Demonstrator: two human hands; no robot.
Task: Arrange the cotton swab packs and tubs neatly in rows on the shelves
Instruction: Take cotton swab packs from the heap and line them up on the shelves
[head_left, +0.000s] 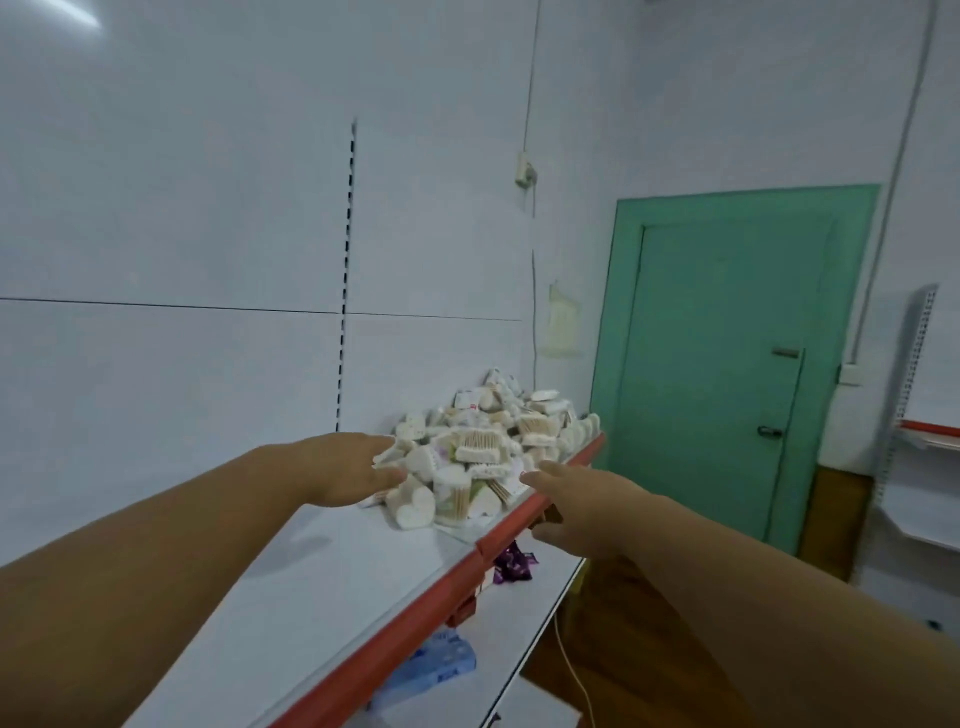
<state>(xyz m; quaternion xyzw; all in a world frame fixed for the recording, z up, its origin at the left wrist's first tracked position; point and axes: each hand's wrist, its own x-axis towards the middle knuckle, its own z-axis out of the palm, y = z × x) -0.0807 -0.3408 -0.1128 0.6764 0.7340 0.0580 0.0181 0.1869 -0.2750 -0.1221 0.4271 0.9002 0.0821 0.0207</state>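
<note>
**Status.** We judge the task to be at its start: 0 rows are formed anywhere in view.

1. Below the red rail (415, 597) and nearest to us, a blue pack (441, 662) lies on the lower shelf (524, 629). A purple item (511, 564) lies farther along, just under the rail. We cannot tell whether either one is swab stock.
2. Behind the red rail, the near stretch of the upper shelf (311, 571) carries no arranged stock.
3. The left hand (358, 467) is behind the rail with its fingers straight, and it holds nothing. Its fingertips touch or nearly touch the near-left side of the heap; blur prevents a firmer reading.
4. The right hand (571, 509) crosses the rail from the front with fingers extended and the thumb below the rail, and it grasps nothing. Its index fingertip is at the near-right foot of the heap.
5. Behind the far end of the rail sits the cotton swab heap (493, 441). It holds heart-shaped packs (415, 508), a round tub (451, 493) and flat packs, all mixed and lying at random angles.
6. Beyond the far end of the rail stands a green door (727, 364).

**Remaining.** We judge that the whole heap has to be separated by type and set out in rows.
</note>
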